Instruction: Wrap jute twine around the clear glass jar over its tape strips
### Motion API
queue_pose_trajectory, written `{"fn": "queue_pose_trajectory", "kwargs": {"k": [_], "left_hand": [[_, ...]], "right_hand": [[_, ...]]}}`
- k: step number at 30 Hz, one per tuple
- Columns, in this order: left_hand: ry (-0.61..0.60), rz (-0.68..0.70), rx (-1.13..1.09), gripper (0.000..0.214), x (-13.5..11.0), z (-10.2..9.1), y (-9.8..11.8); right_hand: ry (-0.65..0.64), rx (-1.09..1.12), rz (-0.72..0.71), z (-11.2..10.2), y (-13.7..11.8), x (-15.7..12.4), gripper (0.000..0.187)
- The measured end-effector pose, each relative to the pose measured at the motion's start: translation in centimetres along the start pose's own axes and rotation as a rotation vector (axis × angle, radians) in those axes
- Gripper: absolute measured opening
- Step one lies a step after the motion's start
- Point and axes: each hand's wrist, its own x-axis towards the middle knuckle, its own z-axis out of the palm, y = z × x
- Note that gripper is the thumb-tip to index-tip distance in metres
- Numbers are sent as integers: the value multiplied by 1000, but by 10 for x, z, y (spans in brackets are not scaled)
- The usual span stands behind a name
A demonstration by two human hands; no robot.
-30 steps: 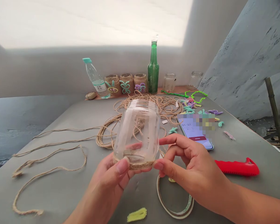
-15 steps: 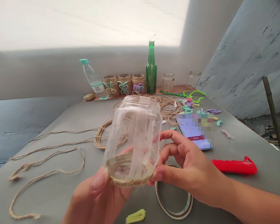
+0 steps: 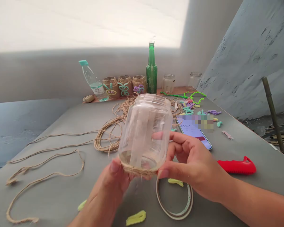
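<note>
A clear glass jar [image 3: 146,129] is held up in front of me, tilted, with its open mouth upward and away. Strips of whitish tape run up its side. Twine [image 3: 138,169] circles the jar's bottom edge. My left hand [image 3: 111,179] grips the base from the left, its thumb at the twine; its other fingers are partly hidden behind the jar. My right hand [image 3: 189,160] holds the right side, thumb low by the twine and index finger against the glass. Below the jar lies a roll of tape [image 3: 158,201], with a yellow fuzzy piece [image 3: 175,182] inside its ring.
Coiled twine [image 3: 101,138] lies behind the jar, with loose strands to the left. A red-handled cutter [image 3: 238,166] and a phone [image 3: 203,142] are on the right. Along the back stand a water bottle [image 3: 97,86], twine-wrapped jars [image 3: 138,82], a green bottle [image 3: 151,71] and glass jars [image 3: 168,83].
Both hands have shifted the jar to the right and slightly up. Yellow fuzzy pieces inside the tape ring and beside my left forearm now show.
</note>
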Motion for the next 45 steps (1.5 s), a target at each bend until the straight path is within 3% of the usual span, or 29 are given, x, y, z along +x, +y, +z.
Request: {"fn": "queue_pose_trajectory", "kwargs": {"k": [4,9,16,22,27,33,36,38,41,45], "left_hand": [[40,91,82,55,-3,2,1],[78,-8,114,73,-4,4,0],[91,-15,78,57,1,-15,-4],[112,23,-45,47,0,-2,5],[28,27,-124,33,1,13,17],[-52,-75,-203,33,-5,7,18],[-118,-91,-220,35,-7,3,17],[-164,-116,-216,37,-7,2,17],[-191,-140,-179,41,-4,3,16],[-127,-88,-79,45,0,5,15]], "right_hand": [[81,-132,-5,5,3,1,66],[82,-203,-33,10,4,0,62],[54,-238,-52,6,2,-4,60],[59,-301,-57,4,1,-4,59],[66,-305,-42,3,2,-4,56],[74,-261,6,4,-3,-3,64],[-14,-240,24,4,-9,-2,65],[-75,-215,21,3,-12,-2,63],[-49,-183,5,4,-10,-1,58],[-32,-174,-14,7,-3,-2,38]]}}
